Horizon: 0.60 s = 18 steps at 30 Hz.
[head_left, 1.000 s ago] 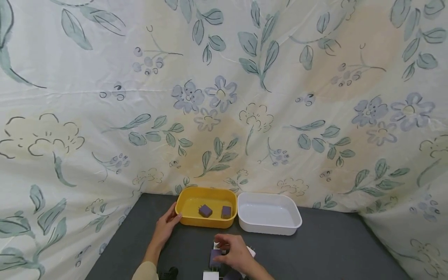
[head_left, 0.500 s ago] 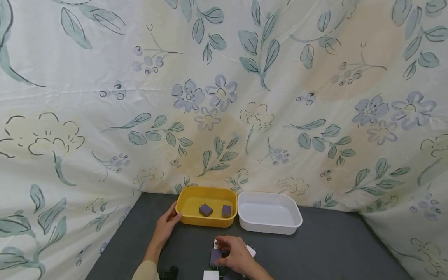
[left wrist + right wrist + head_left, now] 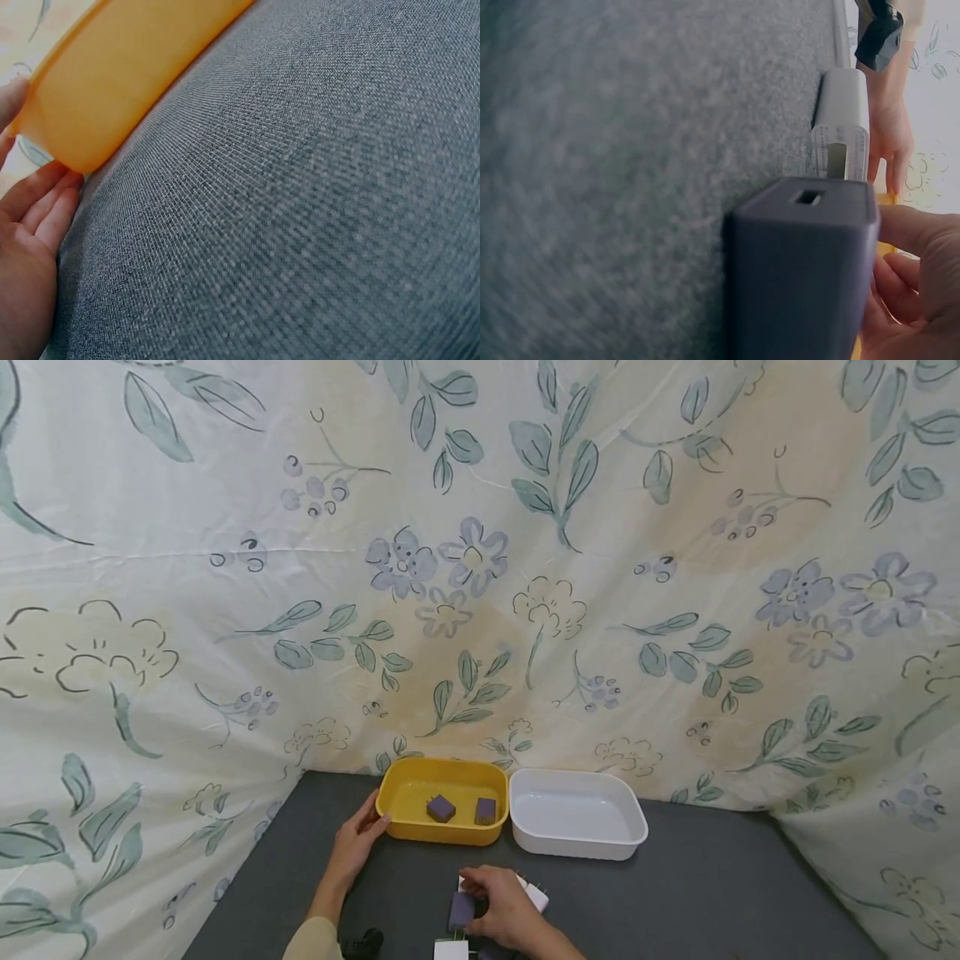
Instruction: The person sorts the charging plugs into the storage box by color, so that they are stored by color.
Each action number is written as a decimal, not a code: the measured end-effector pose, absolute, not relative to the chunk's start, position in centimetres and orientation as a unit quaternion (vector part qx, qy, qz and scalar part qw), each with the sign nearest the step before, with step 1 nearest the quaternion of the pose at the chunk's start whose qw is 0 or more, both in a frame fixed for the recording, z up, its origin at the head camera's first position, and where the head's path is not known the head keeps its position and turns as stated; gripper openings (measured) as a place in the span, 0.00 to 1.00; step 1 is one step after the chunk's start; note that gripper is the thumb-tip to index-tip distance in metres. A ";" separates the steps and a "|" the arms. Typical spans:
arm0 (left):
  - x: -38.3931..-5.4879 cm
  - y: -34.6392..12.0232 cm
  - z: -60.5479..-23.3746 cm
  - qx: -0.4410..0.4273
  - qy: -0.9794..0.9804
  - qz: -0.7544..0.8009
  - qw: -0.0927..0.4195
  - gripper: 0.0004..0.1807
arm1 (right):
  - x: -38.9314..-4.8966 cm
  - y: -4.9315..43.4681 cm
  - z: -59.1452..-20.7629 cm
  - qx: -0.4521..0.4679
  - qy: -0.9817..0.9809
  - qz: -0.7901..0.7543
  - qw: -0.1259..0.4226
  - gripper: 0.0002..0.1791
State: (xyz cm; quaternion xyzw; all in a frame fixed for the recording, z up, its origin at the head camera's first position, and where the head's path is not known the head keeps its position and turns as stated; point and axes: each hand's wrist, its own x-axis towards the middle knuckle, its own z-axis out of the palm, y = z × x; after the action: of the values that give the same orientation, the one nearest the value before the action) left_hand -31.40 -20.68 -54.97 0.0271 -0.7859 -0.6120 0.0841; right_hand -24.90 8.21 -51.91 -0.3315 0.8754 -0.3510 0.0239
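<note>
Purple block-shaped plastic plug adapter (image 3: 462, 911) lies on the dark grey, fabric-textured surface (image 3: 705, 893), its metal prongs pointing toward the person. It sits just off the fingertips' side of the right hand (image 3: 506, 906), between the raised, curved index finger and the thumb, whose tip is beside its near end. The hand hides part of the contact, so I cannot tell whether this grip is clamped on the adapter or merely poised around it.

Farther away, the left hand (image 3: 356, 843) holds the left end of a yellow, rounded-corner plastic tray (image 3: 442, 833) between thumb and fingers, probably to steady it. Two similar purple adapters (image 3: 441, 809) lie inside, apart from each other. Beside that tray, on its right, stands a white plastic tray (image 3: 573, 846); this side-by-side placing likely keeps both within reach. White plug adapters (image 3: 452, 950) lie around the right hand, outside the trays.
</note>
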 end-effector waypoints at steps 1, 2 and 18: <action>-31.4 -20.7 -55.0 0.028 -0.785 -0.613 0.085 0.33 | -24.9 8.2 -51.9 -0.331 0.877 -0.347 0.021 0.35; -31.4 -20.7 -55.0 0.029 -0.785 -0.613 0.084 0.33 | -24.9 8.1 -51.9 -0.331 0.878 -0.345 0.019 0.35; -31.3 -20.6 -54.9 0.018 -0.785 -0.613 0.089 0.34 | -25.1 7.9 -51.9 -0.327 0.876 -0.355 0.018 0.34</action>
State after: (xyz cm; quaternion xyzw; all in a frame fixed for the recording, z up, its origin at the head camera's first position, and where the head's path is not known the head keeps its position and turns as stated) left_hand -31.29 -20.58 -54.92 0.0178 -0.7850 -0.6128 0.0890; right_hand -25.07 7.87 -51.85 -0.3270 0.8755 -0.3552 0.0176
